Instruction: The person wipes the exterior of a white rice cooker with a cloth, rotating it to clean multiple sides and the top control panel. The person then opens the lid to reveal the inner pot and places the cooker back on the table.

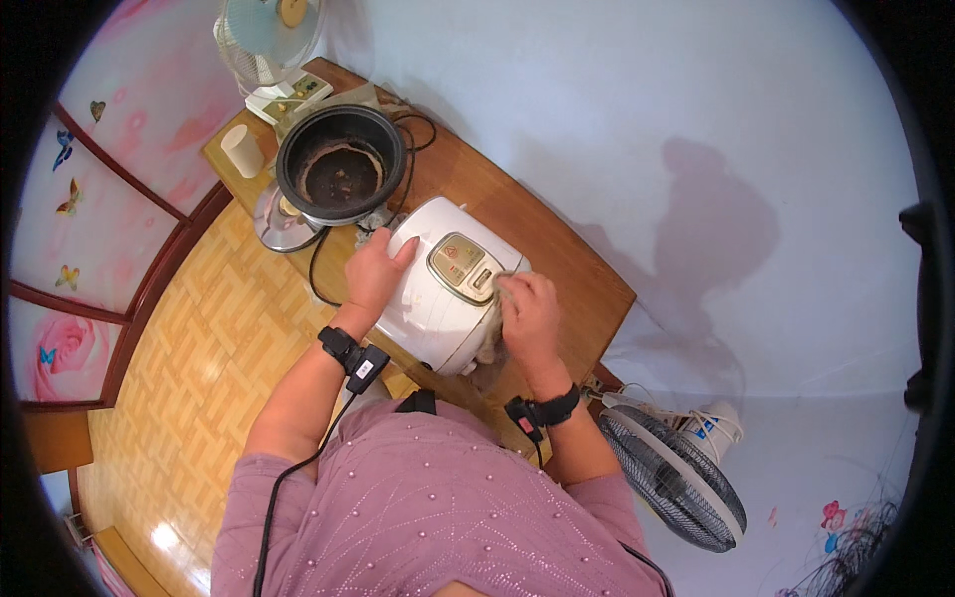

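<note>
A white rice cooker (440, 298) with a control panel (464, 267) sits tilted in view on a wooden table (574, 287). My left hand (373, 272) rests on the cooker's left side, fingers against its shell, gripping nothing that I can see. In my right hand (530, 306) is a greyish cloth (490, 336), pinched at the cooker's right edge beside the panel; part of the cloth hangs down along the casing. Up and to the left stands a dark inner pot (341, 164) with brownish residue inside.
Beside the pot are a shiny metal lid (280, 224), a white cup (242, 151) and a desk fan (276, 45). A black cord (317, 272) loops by the cooker. Another fan (671, 477) lies right of the table, near the wall (597, 97).
</note>
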### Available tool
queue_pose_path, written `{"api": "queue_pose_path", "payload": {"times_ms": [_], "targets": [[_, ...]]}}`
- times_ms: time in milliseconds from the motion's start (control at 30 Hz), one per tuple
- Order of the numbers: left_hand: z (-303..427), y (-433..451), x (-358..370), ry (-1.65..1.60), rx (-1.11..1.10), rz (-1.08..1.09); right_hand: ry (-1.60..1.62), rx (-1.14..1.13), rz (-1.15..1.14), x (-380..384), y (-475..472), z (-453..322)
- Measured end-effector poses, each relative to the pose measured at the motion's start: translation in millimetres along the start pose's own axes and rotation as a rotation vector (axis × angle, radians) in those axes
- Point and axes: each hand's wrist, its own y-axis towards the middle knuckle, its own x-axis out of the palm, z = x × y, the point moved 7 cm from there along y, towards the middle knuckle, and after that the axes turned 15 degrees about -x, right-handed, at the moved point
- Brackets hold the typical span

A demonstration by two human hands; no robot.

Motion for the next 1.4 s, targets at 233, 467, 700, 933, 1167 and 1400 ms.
{"api": "queue_pose_path", "payload": {"times_ms": [233, 467, 700, 933, 1167, 1400], "targets": [[-1, -1, 0, -0.038, 0.012, 0.028, -0.003, 0.087, 0.117, -11, 2, 2], [-4, -1, 0, -0.023, -0.009, -0.011, 0.038, -0.081, -0.072, -3, -5, -6], [-4, -2, -1, -0.028, -0.009, -0.014, -0.095, -0.141, 0.092, -8, -2, -5], [1, -1, -3, -0.043, 0.002, -0.002, -0.002, -0.101, -0.063, -3, -17, -24], [3, 1, 0, -0.018, -0.019, -0.040, -0.004, 0.243, -0.016, 8, 9, 48], [5, 2, -2, -0.002, -0.019, -0.034, 0.003, 0.145, 0.019, 1, -2, 20]]}}
